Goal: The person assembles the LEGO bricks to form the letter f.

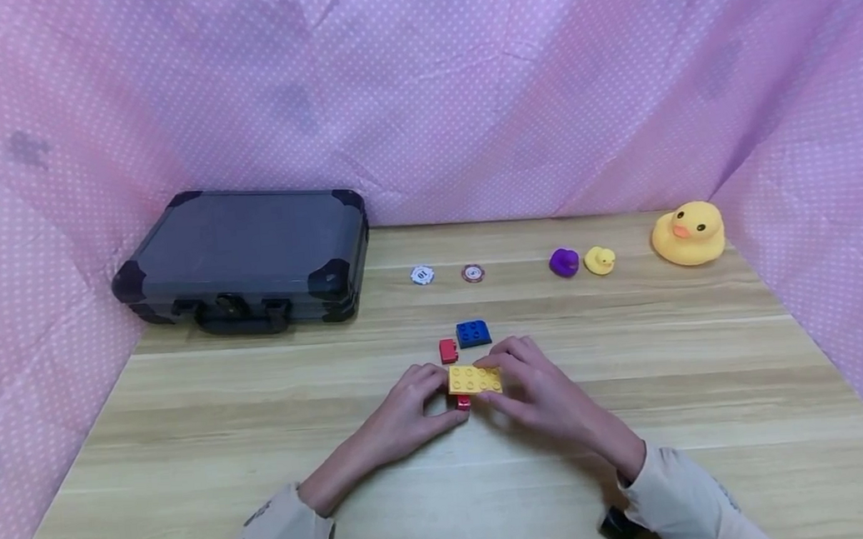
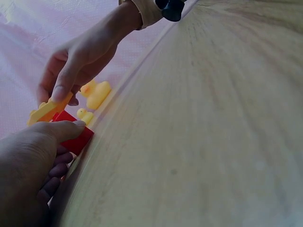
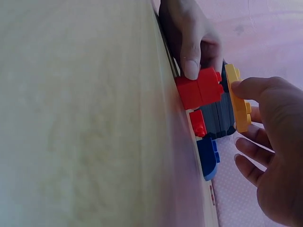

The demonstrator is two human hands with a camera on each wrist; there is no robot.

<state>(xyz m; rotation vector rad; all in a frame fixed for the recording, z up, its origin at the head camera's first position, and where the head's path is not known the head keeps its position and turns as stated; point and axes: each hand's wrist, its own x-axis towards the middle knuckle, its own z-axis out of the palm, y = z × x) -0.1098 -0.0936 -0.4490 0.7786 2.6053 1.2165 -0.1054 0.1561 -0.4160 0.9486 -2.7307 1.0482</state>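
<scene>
- Hands meet at tabletop [image 1: 264, 448] centre, near edge: left hand [image 1: 404, 417] pinches a red brick [image 3: 199, 87] betw. thumb and fingers; right hand [image 1: 541, 391] pinches the yellow plate [image 1: 474, 379] by its edges, fingers curled round it.
- Yellow plate sits on top of the red brick, studs up; in the right wrist view a dark grey piece [image 3: 218, 118] shows under the plate, beside the red.
- Handling, by my guess: hard moulded plastic, light, stiff, not fragile; smooth sides could slip, so grip on the long edges of the plate and the flat sides of the brick, not on the studs.
- Just far of the hands: blue brick [image 1: 473, 332] and a small red brick [image 1: 448, 350], near each other, loose.
- Farther back: white chip [image 1: 422, 275], red chip [image 1: 473, 273], purple duck [image 1: 564, 262], small yellow duck [image 1: 599, 260], big yellow duck [image 1: 688, 234] far right.
- Dark case [image 1: 243, 258] far left, shut, handle facing near.
- Writing: chip faces have marks, too small to read; no brand legible anywhere.
</scene>
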